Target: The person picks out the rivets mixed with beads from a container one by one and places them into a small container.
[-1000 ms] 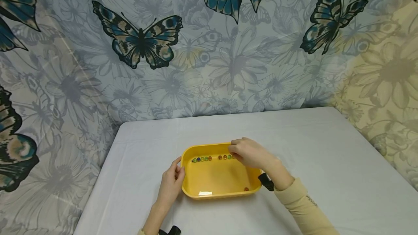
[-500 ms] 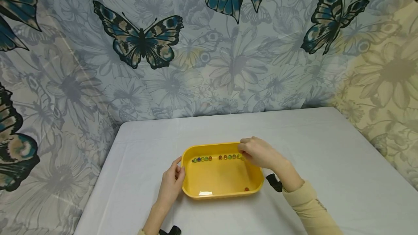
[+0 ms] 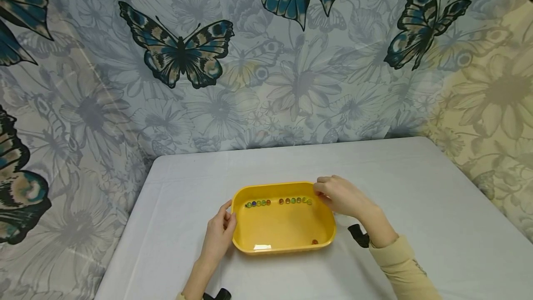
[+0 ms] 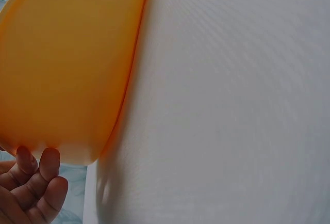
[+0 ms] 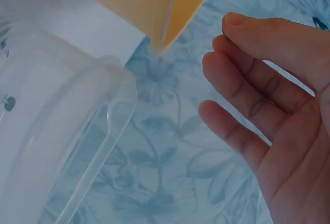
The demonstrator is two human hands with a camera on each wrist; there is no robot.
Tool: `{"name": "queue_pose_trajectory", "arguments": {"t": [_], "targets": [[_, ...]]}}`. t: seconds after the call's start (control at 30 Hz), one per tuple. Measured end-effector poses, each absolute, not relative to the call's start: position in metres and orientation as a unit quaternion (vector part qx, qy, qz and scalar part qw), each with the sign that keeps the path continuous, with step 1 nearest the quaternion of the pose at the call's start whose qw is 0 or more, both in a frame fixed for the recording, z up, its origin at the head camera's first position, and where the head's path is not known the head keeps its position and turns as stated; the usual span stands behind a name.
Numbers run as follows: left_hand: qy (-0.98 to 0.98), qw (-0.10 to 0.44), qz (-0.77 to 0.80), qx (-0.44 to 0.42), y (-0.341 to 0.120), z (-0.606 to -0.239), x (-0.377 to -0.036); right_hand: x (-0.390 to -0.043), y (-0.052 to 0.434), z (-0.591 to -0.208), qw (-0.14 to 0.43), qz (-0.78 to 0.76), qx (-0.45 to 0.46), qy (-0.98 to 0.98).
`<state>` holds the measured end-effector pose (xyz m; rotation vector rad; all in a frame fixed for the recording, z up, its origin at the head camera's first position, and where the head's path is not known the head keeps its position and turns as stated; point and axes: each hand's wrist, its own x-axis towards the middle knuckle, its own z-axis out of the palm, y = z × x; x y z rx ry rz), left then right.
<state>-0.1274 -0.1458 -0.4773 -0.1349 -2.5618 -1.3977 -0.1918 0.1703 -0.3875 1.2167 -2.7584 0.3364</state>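
Left hand (image 3: 218, 235) rests w/ relaxed fingers on yellow tray (image 3: 283, 249), lower centre of frame. Right hand (image 3: 339, 196), fingers loose & released, hovers at tray's far right corner. Marbles (image 3: 278, 202) line back wall.

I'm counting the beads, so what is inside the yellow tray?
Inside the yellow plastic tray, a row of small coloured beads lies along the far wall, and one orange bead sits apart near the front right corner. The right hand covers the far right corner.

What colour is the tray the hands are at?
Yellow-orange; the tray shows best in the head view, with small coloured beads lined along its far wall.
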Motion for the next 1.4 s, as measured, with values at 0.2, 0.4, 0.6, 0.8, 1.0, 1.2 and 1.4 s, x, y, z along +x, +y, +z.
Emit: {"name": "queue_pose_trajectory", "arguments": {"t": [0.2,0.4,0.6,0.8,1.0,1.2,1.4], "targets": [[-0.870,0.110,-0.478,-0.048,-0.147,-0.478,-0.127,-0.191,0.179,-0.387,0.062,0.115,0.395,-0.909],[-0.869,0.107,-0.479,-0.052,-0.147,-0.478,-0.127,-0.190,0.187,-0.388,0.067,0.122,0.383,-0.913],[-0.870,0.106,-0.479,-0.053,-0.147,-0.477,-0.127,-0.188,0.193,-0.389,0.077,0.131,0.373,-0.915],[-0.871,0.108,-0.477,-0.048,-0.146,-0.478,-0.127,-0.184,0.199,-0.390,0.084,0.133,0.365,-0.918],[-0.871,0.108,-0.477,-0.047,-0.146,-0.478,-0.127,-0.182,0.207,-0.393,0.082,0.135,0.346,-0.925],[-0.871,0.103,-0.479,-0.043,-0.146,-0.478,-0.127,-0.180,0.214,-0.395,0.079,0.138,0.333,-0.929],[-0.871,0.102,-0.478,-0.044,-0.146,-0.478,-0.127,-0.179,0.220,-0.399,0.087,0.135,0.326,-0.931]]}}
